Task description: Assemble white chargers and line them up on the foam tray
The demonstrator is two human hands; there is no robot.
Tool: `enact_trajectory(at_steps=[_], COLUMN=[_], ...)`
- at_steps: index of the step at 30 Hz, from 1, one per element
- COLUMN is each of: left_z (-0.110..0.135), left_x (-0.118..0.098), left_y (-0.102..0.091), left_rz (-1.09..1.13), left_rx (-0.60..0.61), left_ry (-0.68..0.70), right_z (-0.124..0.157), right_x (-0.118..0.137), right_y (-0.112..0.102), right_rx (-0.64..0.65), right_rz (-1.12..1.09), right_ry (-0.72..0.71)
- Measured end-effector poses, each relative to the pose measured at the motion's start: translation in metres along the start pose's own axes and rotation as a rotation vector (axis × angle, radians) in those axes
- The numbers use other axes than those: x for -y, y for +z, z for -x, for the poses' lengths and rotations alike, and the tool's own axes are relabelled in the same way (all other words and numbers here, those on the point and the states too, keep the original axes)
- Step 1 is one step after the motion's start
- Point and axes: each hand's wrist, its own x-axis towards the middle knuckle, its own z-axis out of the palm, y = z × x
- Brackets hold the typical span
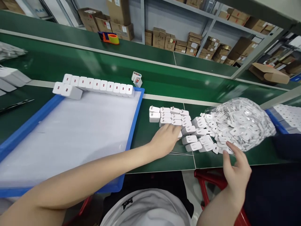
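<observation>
My left hand (166, 140) reaches over a cluster of white power adapters, its fingers together and curled down onto a white adapter (180, 135) that they partly hide. Beyond the fingertips, more adapters (166, 115) stand in short rows, ports up. To the right hovers my right hand (237, 171), with thumb and fingers apart and nothing between them. It is close to the near edge of a clear plastic bag (261, 125), from which many small white pieces (231, 131) spill toward the adapters.
A blue-rimmed tray (133, 125) lies at left, with a row of adapters (96, 84) along its far edge. Beyond its corner sit two metal-ended pieces (137, 79). Orange tape (113, 39) rests on the ledge. Thin rods (181, 153) lie near the front edge. A red stool (209, 179) stands below.
</observation>
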Motion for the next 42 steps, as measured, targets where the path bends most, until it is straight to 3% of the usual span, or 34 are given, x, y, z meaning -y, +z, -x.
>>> enact_trajectory(at_steps=[2, 5, 7, 9, 14, 24, 29, 31, 33, 36, 38, 42], left_z=[0.006, 0.025, 0.038, 0.048, 0.059, 0.063, 0.068, 0.071, 0.073, 0.074, 0.075, 0.078], left_x=[-0.001, -0.005, -0.008, -0.008, -0.003, 0.001, 0.0, 0.001, 0.002, 0.001, -0.001, -0.005], left_y=[-0.019, -0.037, -0.04, -0.038, -0.035, -0.039, -0.036, -0.037, -0.04, -0.042, -0.041, -0.036], left_rz=[0.44, 1.196, 1.466, 1.582, 1.602, 1.58, 1.612, 1.556, 1.443, 1.299, 1.291, 1.291], left_rx=[0.021, 0.117, 0.179, 0.206, 0.186, 0.126, 0.153, 0.211, 0.249, 0.223, 0.185, 0.12], left_ry=[-0.194, -0.475, -0.565, -0.605, -0.59, -0.517, -0.425, -0.337, -0.253, -0.201, -0.205, -0.158], right_z=[0.003, 0.009, 0.013, 0.015, 0.019, 0.019, 0.017, 0.012, 0.005, -0.003, -0.004, 0.003], right_x=[0.026, 0.068, 0.094, 0.113, 0.136, 0.149, 0.151, 0.149, 0.145, 0.139, 0.138, 0.143], right_y=[0.003, 0.018, 0.035, 0.05, 0.069, 0.074, 0.072, 0.068, 0.065, 0.06, 0.058, 0.061], right_rx=[-0.017, 0.197, 0.383, 0.486, 0.47, 0.433, 0.417, 0.473, 0.613, 0.76, 0.72, 0.466], right_rz=[-0.19, -0.562, -0.718, -0.737, -0.686, -0.664, -0.495, -0.493, -0.608, -0.745, -0.736, -0.681], right_ry=[-0.008, -0.054, -0.125, -0.182, -0.221, -0.267, -0.306, -0.298, -0.31, -0.324, -0.3, -0.364])
